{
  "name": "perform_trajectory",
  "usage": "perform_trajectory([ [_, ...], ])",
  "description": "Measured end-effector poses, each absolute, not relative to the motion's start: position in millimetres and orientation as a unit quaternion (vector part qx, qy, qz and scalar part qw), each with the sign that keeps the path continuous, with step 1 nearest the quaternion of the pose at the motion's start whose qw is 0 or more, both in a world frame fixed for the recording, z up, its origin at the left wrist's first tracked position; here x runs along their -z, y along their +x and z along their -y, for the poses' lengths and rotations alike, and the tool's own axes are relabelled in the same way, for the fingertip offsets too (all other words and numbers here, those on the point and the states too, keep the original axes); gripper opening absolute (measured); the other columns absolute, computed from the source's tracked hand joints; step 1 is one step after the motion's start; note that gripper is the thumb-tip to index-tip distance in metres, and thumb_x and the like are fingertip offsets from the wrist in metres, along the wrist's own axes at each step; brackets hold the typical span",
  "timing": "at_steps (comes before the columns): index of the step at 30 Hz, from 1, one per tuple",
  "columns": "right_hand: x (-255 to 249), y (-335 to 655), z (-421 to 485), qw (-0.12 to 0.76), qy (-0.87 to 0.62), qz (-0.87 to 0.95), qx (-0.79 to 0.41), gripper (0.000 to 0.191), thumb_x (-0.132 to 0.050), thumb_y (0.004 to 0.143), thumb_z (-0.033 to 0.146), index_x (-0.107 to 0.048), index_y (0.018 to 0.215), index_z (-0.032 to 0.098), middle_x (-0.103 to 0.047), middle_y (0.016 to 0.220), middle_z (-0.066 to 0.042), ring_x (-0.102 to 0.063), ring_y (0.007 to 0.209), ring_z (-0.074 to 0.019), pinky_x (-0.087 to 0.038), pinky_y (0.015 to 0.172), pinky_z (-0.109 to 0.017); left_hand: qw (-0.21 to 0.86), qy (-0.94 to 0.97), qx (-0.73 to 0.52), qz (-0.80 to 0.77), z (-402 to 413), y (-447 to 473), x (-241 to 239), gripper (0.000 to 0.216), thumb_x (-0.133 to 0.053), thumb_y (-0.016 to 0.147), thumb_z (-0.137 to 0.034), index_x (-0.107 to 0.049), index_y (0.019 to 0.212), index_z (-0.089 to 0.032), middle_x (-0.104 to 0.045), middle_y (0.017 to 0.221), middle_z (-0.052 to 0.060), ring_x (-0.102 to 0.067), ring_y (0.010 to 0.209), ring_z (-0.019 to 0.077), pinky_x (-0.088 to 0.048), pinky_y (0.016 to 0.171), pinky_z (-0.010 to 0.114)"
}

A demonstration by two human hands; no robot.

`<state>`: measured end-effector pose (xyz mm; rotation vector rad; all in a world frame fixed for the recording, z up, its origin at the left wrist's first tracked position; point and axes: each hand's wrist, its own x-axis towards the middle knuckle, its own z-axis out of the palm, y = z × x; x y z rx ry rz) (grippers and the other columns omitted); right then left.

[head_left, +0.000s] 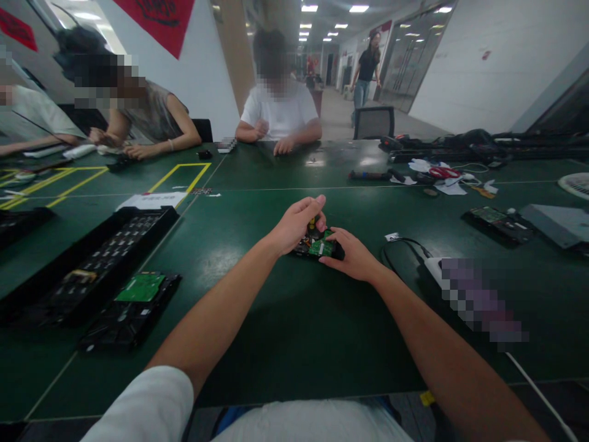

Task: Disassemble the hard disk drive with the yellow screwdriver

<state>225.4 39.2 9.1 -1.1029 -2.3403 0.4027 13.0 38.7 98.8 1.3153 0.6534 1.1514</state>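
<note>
Screwdriver upright in left hand, fingers curled round it; right hand lies flat, pinning green circuit board at mid table (tip likely wants keeping vertical, board held unmoving).

Dark green table — black trays, opened device, white power strip, red scissors

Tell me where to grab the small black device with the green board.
Probably the black casing at its right end, from the right, where the right hand grips it: it lies flat, green board exposed on top, and the left hand holds a tool over its left part.
</note>
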Motion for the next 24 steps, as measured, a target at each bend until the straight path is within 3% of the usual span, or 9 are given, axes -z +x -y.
perform_trajectory([
  [9,-8.4,226.5,-39.3,0.256,-0.414,0.86,-0.15,0.05,-0.076,0.087,0.054,-0.062,0.125,0.025,-0.053,0.149,-0.016,-0.046,0.145,-0.0343,-0.037,0.118,-0.06,0.514,0.605,-0.508,-0.333,-43.5,8.5,-101.5,0.048,-0.063,0.091,-0.062,-0.059,0.073,-0.018,-0.062,0.073,0.001,-0.056,0.068,0.0117,-0.044,0.07,0.027],
  [19,-7.4,226.3,-39.9,0.26,-0.41,0.861,-0.149,0.049,-0.076,0.087,0.053,-0.062,0.125,0.025,-0.054,0.149,-0.015,-0.045,0.146,-0.0333,-0.038,0.118,-0.058,0.567,0.589,-0.491,-0.3,-40.8,12.9,-102.0,0.045,-0.06,0.093,-0.06,-0.054,0.074,-0.019,-0.052,0.059,-0.003,-0.052,0.057,0.0113,-0.046,0.067,0.028],
  [24,-9.0,225.5,-39.5,0.256,-0.413,0.86,-0.156,0.05,-0.076,0.086,0.053,-0.062,0.123,0.024,-0.054,0.149,-0.017,-0.045,0.145,-0.035,-0.039,0.117,-0.059,0.565,0.572,-0.507,-0.309,-40.7,12.9,-100.4,0.042,-0.063,0.093,-0.056,-0.053,0.077,-0.019,-0.058,0.066,-0.001,-0.056,0.063,0.0112,-0.048,0.073,0.028],
])
